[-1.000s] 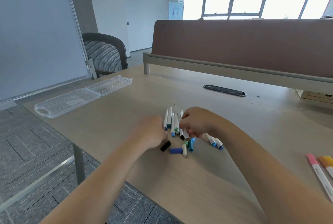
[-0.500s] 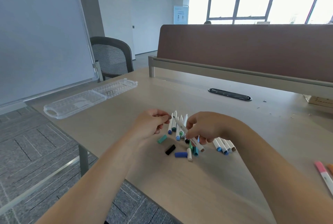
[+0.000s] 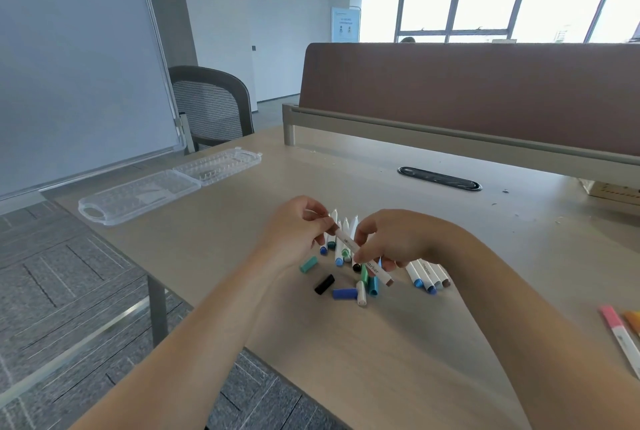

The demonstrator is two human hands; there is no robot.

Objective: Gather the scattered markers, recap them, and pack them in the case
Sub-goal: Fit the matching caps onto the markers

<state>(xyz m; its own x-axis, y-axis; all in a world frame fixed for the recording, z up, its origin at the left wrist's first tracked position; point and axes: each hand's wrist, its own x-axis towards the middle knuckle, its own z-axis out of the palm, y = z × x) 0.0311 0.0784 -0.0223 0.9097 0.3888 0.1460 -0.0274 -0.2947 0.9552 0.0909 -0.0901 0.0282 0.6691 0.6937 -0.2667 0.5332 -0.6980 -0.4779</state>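
One word to call: the white marker (image 3: 349,245) held above the middle of the table (image 3: 207,242) has dark lettering along its barrel, "arker" readable, the word's start hidden. The standing sign (image 3: 344,24) beside the far windows carries print too small to read.

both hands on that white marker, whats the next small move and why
Probably push the left hand toward the right hand to seat a cap on the white marker: both pinch it above the scattered markers. The left fingers hide whether a cap is there.
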